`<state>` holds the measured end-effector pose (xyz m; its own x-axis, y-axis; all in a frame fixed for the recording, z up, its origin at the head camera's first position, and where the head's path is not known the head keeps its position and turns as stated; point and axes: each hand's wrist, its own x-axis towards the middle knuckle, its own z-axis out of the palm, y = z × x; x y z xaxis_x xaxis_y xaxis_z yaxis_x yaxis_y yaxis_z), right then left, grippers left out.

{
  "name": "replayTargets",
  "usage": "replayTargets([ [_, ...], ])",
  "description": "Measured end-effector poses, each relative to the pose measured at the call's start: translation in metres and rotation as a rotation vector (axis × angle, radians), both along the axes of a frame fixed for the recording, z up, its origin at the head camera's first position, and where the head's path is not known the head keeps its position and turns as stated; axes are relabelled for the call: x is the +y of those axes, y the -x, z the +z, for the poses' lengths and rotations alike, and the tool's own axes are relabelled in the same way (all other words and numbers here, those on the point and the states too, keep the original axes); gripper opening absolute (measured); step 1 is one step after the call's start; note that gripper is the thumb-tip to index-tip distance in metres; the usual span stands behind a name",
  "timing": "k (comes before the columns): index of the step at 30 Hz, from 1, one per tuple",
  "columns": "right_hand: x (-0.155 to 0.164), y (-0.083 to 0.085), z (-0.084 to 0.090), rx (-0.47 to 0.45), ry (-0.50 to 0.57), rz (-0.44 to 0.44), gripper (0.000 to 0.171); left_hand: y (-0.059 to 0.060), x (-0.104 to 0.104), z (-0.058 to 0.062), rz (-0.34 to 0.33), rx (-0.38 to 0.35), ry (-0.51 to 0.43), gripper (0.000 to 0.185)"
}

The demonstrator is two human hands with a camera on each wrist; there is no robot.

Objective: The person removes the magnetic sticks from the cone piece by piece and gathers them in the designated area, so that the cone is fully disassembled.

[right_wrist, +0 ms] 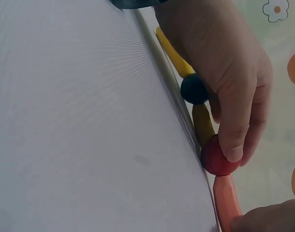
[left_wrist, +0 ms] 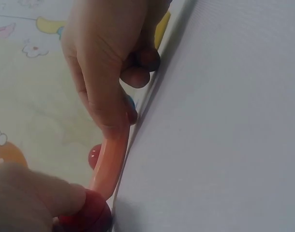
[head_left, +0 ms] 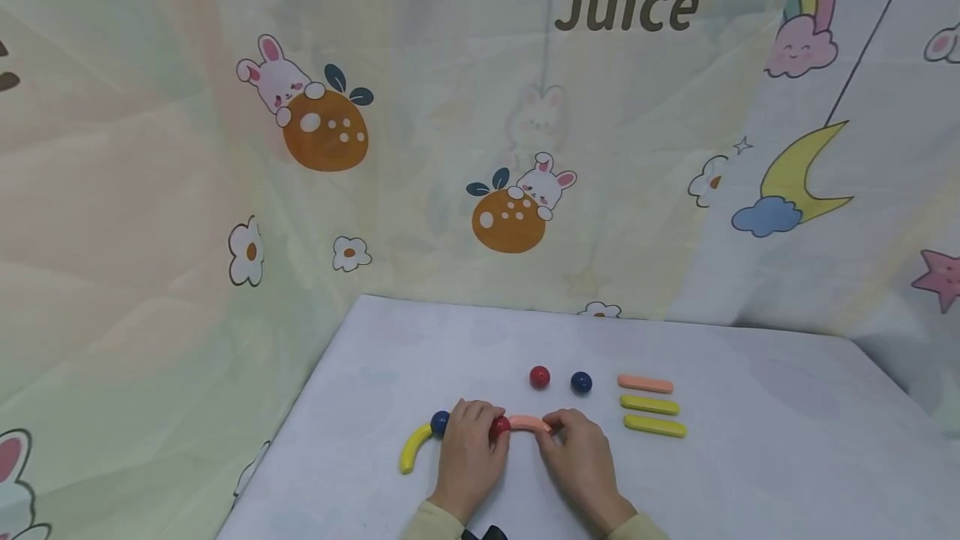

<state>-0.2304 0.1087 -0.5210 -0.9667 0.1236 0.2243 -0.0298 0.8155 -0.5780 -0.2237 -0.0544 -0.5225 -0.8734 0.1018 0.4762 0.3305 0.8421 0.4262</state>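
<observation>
On the pale tabletop (head_left: pixel 757 432), near the person's edge, a row of sticks & balls (head_left: pixel 519 422) runs approx. L to R, sagging down at its L end. That row is what both hands are busy w/, and from where I'm standing it lies right bet. them and partly under the L one.

L hand (head_left: pixel 472 457) covers the middle of the row, thumb & fingers pinching a ball; R hand (head_left: pixel 581 461) is a bit apart from it, thumb & fingers pinching the outer end of the curved pink stick (head_left: pixel 527 423).

Key bit, I'd say: that pink stick bridges the gap bet. the hands, long axis abt. L–R w/ a slight bend. Its inner end meets the red ball (right_wrist: pixel 216 162) in the L hand's pinch; can't tell if it's seated or just touching. R hand is nearer the outer end, so any push or pull there would best follow that line.

Further L: curved yellow stick (head_left: pixel 414 450) at the row's end, then short yellow stick (right_wrist: pixel 202 123) bet. blue ball (head_left: pixel 440 422) and red. Loose sticks (head_left: pixel 649 404) lie beyond R hand, to its R; smallest, two loose balls (head_left: pixel 539 377), farther back.
</observation>
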Motion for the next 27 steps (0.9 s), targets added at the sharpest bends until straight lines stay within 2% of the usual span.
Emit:
replayTargets([
  [5, 0.008, -0.004, -0.001, -0.001, -0.002, -0.004, 0.014, -0.001, 0.001, 0.001, 0.021, -0.005, -0.018, 0.026],
  [12, 0.038, -0.014, 0.0, -0.037, -0.016, -0.067, 0.018, 0.001, -0.001, -0.002, 0.071, -0.03, -0.051, 0.029],
  [20, 0.07, -0.026, 0.005, -0.076, -0.054, -0.095, 0.024, -0.001, -0.002, 0.004, 0.092, -0.11, -0.049, 0.031],
  [27, 0.085, -0.034, 0.007, -0.064, -0.073, -0.084, 0.024, -0.003, 0.001, 0.005, 0.093, -0.109, -0.049, 0.031],
])
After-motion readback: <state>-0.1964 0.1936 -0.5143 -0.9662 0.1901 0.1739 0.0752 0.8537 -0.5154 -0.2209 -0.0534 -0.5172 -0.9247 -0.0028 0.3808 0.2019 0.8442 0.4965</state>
